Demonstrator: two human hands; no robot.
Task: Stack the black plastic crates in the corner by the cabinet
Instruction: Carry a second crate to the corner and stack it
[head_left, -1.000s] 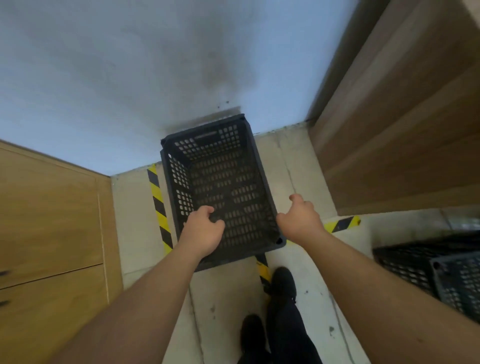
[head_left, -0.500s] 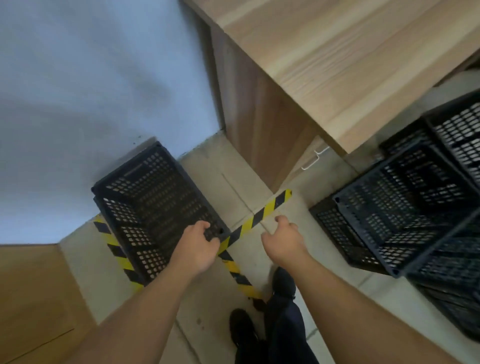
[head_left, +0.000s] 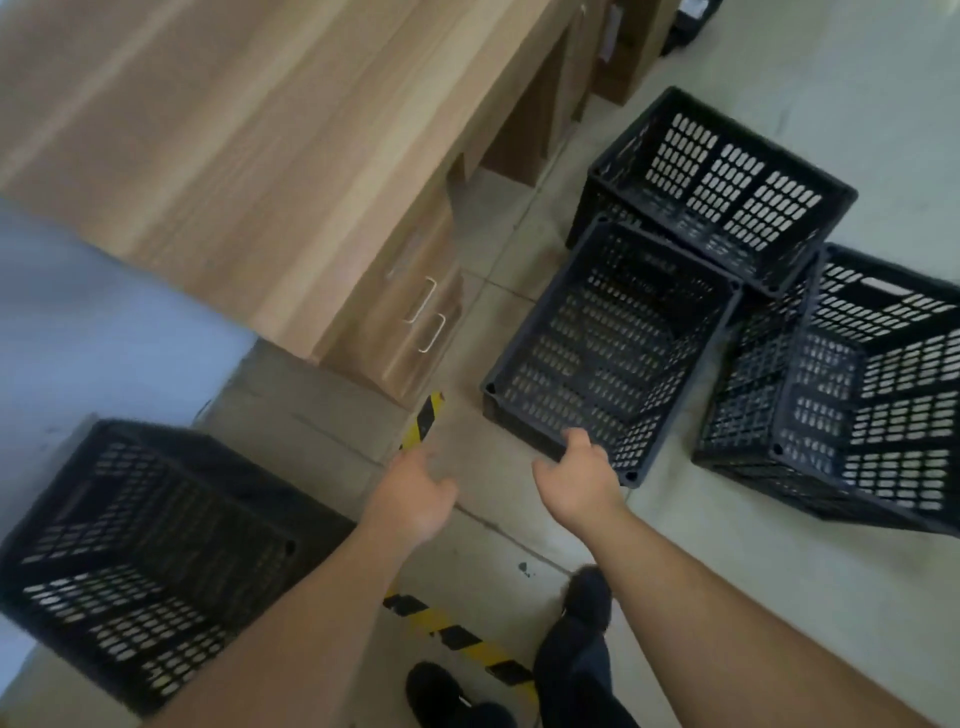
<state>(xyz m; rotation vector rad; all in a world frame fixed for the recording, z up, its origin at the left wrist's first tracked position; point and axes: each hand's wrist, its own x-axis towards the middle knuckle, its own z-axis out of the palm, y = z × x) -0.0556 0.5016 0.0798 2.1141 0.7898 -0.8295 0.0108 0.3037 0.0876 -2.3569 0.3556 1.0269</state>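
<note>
While 1 black crate (head_left: 140, 551) stands on the floor (head_left: 779, 597) by the pale wall, the right hand (head_left: 582, 480) rests its fingers on the near rim of a second crate (head_left: 608, 343) beside the wooden desk (head_left: 249, 145). The left hand (head_left: 415, 491) hangs relaxed, holding nothing. 2 more crates (head_left: 852, 364) sit farther right.

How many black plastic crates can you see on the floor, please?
4: one in the corner at lower left, one by the right hand, one behind it, one at the right edge. More may lie outside the view.
</note>
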